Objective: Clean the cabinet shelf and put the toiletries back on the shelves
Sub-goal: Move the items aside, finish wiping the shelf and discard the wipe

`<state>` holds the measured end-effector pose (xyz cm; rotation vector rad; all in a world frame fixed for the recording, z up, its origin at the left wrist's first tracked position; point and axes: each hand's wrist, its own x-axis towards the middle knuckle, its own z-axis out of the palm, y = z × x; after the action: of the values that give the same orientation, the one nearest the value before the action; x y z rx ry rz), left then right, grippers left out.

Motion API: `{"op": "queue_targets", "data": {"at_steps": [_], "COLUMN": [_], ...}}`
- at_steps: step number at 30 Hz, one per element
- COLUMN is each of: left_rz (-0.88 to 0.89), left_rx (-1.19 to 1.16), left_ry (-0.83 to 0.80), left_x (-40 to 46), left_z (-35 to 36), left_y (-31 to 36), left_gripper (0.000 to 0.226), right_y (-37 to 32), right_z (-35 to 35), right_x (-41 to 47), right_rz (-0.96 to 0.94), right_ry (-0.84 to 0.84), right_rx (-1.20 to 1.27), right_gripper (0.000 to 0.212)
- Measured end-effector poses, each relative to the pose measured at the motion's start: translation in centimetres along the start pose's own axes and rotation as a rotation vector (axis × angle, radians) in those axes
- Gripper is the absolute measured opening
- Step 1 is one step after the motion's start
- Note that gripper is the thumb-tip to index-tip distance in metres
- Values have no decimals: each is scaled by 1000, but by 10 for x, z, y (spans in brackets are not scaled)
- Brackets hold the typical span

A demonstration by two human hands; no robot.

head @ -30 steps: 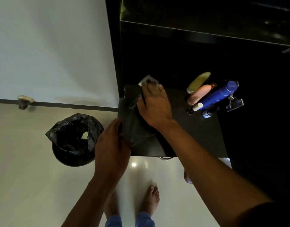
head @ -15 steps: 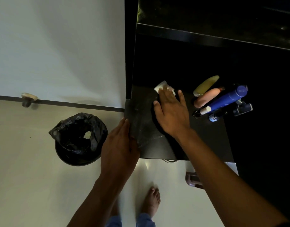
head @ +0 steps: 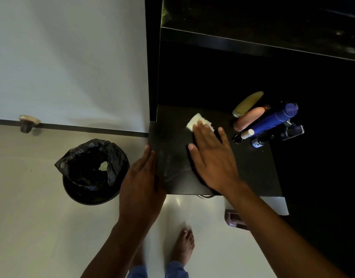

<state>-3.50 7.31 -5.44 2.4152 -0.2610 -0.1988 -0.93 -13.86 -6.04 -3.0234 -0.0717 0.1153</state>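
Note:
A black cabinet shelf (head: 252,173) juts out at waist height. My right hand (head: 210,157) lies flat on it with straight fingers and presses a white wipe (head: 194,121) whose far end shows beyond my fingertips. My left hand (head: 141,183) rests with straight fingers along the shelf's left front corner. Streaks of dust show on the shelf between my hands. Toiletries lie in a bunch at the shelf's far right: a yellow-green bottle (head: 247,103), a peach tube (head: 249,118), a blue tube (head: 272,120), and a small dark bottle (head: 259,140).
A round bin with a black liner (head: 95,171) stands on the pale floor left of the shelf. A white wall (head: 68,57) rises behind it. A higher dark shelf (head: 252,41) hangs above. A purple object (head: 233,218) sits on the floor under the shelf, by my bare foot (head: 185,246).
My right hand has slid the wipe to the right across the shelf, toward the toiletries. My left hand has stayed at the shelf's left front corner.

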Motion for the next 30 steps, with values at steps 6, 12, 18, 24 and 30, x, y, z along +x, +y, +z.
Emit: {"op": "queue_targets", "data": {"at_steps": [6,12,18,24,30], "left_rz": [-32,-80,-87,-94,-63], "left_rx": [-50,-100,-316,-300,-168], "left_ry": [70,141,220,224,248], "left_x": [1,1,6,6,2], "left_z": [4,6,-4,4,8], "left_y": [2,5,15,10,10], "left_gripper": [64,56,31,32,31], "right_y": [-26,-41,-45,-54,-44], "right_z": [7,12,13,16,10], "right_x": [75,105,29,-80,-24], "right_rz": [-29,-120,-134,-69,49], "right_ry": [23,33,39,-56,-9], "right_rx": [-10,-8,57,21,-1], "right_gripper": [72,63,63,62,63]}}
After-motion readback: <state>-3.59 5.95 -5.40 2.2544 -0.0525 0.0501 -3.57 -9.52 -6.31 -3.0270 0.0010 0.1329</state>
